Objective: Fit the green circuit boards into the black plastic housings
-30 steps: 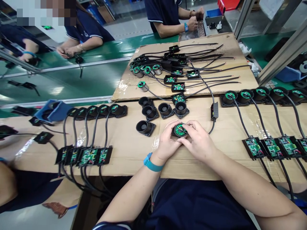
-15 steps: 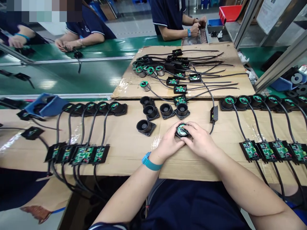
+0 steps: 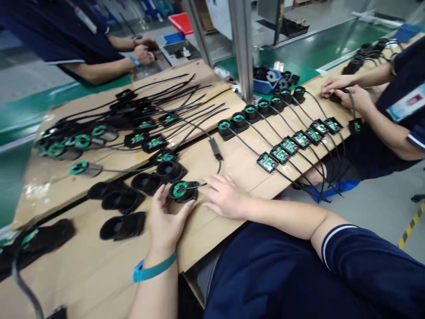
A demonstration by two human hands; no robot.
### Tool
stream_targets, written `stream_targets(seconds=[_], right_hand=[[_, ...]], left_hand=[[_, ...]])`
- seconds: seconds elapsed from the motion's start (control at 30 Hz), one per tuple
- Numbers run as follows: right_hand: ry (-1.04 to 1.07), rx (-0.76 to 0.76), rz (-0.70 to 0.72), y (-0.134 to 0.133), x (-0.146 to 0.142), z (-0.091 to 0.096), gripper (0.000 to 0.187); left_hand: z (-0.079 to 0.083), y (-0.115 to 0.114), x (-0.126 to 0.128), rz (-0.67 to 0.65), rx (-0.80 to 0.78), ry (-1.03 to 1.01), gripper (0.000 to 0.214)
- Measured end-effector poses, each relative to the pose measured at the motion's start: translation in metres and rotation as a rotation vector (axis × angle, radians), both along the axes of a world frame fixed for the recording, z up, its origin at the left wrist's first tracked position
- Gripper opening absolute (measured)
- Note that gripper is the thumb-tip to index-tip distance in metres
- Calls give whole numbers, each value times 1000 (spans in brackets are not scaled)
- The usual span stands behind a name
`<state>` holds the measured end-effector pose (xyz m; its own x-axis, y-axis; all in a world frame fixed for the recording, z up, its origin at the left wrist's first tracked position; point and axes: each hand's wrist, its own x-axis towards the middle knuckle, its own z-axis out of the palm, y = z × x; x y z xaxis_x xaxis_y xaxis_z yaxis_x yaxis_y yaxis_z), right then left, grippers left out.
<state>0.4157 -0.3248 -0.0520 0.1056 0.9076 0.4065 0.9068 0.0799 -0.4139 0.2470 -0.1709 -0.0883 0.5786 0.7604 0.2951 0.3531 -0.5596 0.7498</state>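
My left hand (image 3: 168, 215) curls its thumb and fingers around a round black housing (image 3: 191, 191) lying on the cardboard. A green ring-shaped circuit board (image 3: 179, 189) shows in the housing's open end. From that board a black cable (image 3: 196, 186) runs to the fingertips of my right hand (image 3: 226, 197), which are bent over it; my hand hides part of the cable. Beyond my right hand a cable comes out and leads up to a small black ribbed box (image 3: 215, 148). Several black housings with square flanges (image 3: 124, 225) lie left of my left hand.
A row of housings with green rings (image 3: 238, 120) is wired to black boxes with circuit boards (image 3: 280, 153) on the right. More wired parts (image 3: 154, 141) cover the raised cardboard (image 3: 59, 186). A metal post (image 3: 242, 53) stands behind. A co-worker's hands (image 3: 348, 93) work at the right.
The view has swung to the right, bringing a co-worker into sight. My right hand has left the housing's ring and moved right along the cable; my left hand stays on the housing.
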Motion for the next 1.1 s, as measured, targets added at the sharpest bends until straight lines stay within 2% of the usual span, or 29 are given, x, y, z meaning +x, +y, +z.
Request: stream_targets(seconds=[0.07,0.13,0.23,0.3,0.5,0.63,0.8,0.93,1.1], right_hand=[[2,13,-69,-35,-7,-16,33],[-10,20,-91,-59,-13,-30,29],[-58,32,-57,-71,-17,-42,27],[-89,22,-44,-70,-17,-43,28],[-99,58,-44,-71,-16,-41,26],[-43,73,-30,-74,-16,-41,20],[-7,22,-12,-72,-15,-35,19],[-9,-79,49,-69,-14,-26,26],[26,-147,96,-67,-12,-18,42]], left_hand=[[0,-3,2,41,78,28,97],[0,-5,5,45,218,46,89],[-3,-5,12,27,434,57,67],[-6,-3,15,32,490,74,57],[-11,-6,16,124,496,116,53],[-7,-13,18,124,472,124,47],[-7,-12,20,77,434,107,50],[-10,-10,19,61,440,120,55],[-11,-10,22,118,473,151,48]])
